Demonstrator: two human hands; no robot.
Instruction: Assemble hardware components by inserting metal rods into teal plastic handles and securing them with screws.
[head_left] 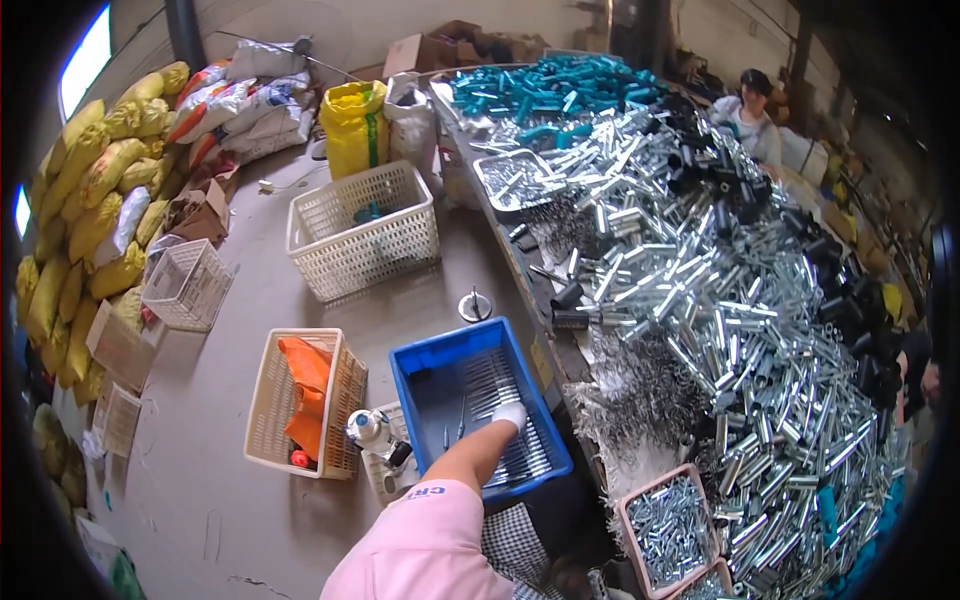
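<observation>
My left hand [510, 413], in a white glove, reaches down into a blue plastic bin [420, 372] on the floor beside the table. It rests on a layer of thin metal rods [495, 385] lying in rows in the bin; whether the fingers grip any is not clear. My pink sleeve [430, 540] comes in from the lower edge. My right hand is out of view.
A long table [545, 355] on the right carries a heap of silver metal tubes [740, 330], black tubes [720, 170] and teal parts [550, 85]. Pink trays of small metal pieces [670, 530] sit near me. Cream baskets [365, 230], yellow sacks [90, 200] and a seated person [750, 110] surround the floor.
</observation>
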